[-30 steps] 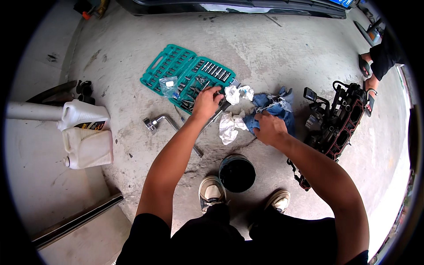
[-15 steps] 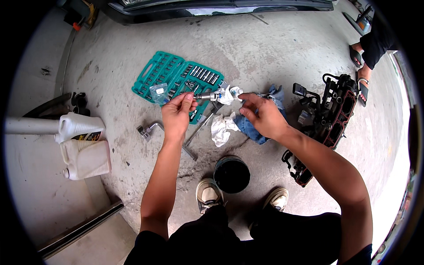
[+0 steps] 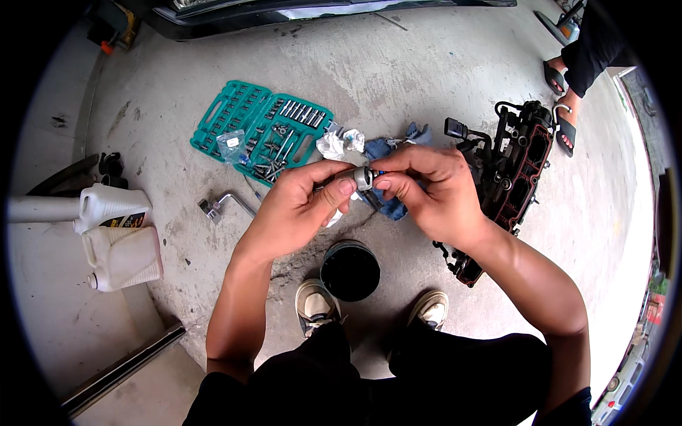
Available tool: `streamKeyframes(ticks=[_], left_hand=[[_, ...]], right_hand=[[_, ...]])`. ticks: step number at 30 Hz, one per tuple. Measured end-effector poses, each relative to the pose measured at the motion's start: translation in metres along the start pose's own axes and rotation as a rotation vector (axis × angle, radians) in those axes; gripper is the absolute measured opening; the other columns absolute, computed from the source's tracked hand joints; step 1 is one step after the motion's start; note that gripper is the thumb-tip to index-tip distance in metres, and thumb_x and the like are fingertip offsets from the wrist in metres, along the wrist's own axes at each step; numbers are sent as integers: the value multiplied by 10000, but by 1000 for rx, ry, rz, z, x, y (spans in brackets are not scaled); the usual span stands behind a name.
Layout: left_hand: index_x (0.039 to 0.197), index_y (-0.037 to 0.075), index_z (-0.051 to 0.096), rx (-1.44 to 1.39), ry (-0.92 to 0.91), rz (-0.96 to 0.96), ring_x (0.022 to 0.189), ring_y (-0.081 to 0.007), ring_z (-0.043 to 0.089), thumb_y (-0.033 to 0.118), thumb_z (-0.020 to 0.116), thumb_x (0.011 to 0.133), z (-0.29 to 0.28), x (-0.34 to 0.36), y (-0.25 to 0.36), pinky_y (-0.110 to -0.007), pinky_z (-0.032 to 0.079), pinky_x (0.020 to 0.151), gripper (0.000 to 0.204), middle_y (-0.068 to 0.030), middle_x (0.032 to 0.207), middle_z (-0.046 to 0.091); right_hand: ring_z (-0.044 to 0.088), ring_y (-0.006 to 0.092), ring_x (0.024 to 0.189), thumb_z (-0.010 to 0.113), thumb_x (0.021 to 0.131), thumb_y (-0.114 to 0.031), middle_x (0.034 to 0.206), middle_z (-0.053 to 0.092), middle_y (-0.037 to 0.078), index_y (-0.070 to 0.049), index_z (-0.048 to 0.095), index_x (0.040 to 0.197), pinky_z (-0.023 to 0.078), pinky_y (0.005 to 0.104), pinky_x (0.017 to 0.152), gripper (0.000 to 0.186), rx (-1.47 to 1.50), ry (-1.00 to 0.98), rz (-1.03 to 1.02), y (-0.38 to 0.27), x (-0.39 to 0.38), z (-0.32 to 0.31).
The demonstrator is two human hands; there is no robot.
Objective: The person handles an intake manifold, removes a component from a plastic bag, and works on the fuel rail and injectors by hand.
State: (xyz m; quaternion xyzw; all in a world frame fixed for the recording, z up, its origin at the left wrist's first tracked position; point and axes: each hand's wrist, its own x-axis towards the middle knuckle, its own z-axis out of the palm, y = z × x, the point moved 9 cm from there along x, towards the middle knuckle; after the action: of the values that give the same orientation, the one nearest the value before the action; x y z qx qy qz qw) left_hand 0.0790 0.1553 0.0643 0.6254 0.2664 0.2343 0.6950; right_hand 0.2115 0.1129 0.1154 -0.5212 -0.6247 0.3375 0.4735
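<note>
My left hand [image 3: 298, 209] is closed round a silver metal cylinder [image 3: 364, 178], its open end facing right between thumb and forefinger. Against that end, my right hand [image 3: 444, 190] pinches a small blue-and-dark piece [image 3: 381, 173], mostly covered by the fingertips. Whether the piece sits inside the cylinder or just touches it, I cannot tell. Behind the hands lie crumpled white tissues [image 3: 330, 145] and a blue denim rag [image 3: 379, 148]. A green socket set case [image 3: 307, 153] lies unfolded on the floor, a clear plastic bag [image 3: 230, 146] resting on it.
A black bucket [image 3: 350, 270] stands by my shoes. To the right lies a black engine part [image 3: 522, 167] with red seals; a person's sandaled feet [image 3: 566, 131] are beyond it. White jugs [image 3: 128, 257] stand left, near an angled metal tool [image 3: 234, 202]. A car bumper [image 3: 284, 18] spans the back.
My right hand has moved in to the cylinder's end and now pinches the blue-and-dark piece. The cylinder and both hands have come closer together, and the view has shifted slightly.
</note>
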Motion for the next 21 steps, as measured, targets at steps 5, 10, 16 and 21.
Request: streamKeyframes(ticks=[5,10,16,21], left_hand=[[1114,-12,616,-267,52,1,611,-50,440,242,543,977,11,-10,-16,-197,356,521,298,4,716,542],[988,70,601,-657,102,-89,672,-81,504,331,508,986,12,-20,-42,-210,389,570,277,-36,832,604],[1231,83,529,-1058,137,-195,1057,-185,587,336,458,994,8,-30,-64,-328,458,854,354,-89,1219,602],[1218,77,532,-1138,207,-244,1070,-181,548,311,486,985,2,-36,-94,-331,432,914,333,-56,1167,589]], right_hand=[[608,93,656,630,901,-76,767,676,55,21,680,920,475,232,572,110,438,62,381,35,-18,12],[602,94,646,594,924,-78,777,668,57,21,656,996,467,228,573,137,496,83,539,52,-32,24],[661,257,720,617,839,-140,772,680,140,-72,558,1260,520,369,713,431,-243,-749,512,95,-102,85],[643,348,865,553,802,-167,934,654,184,-131,374,1433,509,445,793,657,-579,-1222,542,115,-161,122]])
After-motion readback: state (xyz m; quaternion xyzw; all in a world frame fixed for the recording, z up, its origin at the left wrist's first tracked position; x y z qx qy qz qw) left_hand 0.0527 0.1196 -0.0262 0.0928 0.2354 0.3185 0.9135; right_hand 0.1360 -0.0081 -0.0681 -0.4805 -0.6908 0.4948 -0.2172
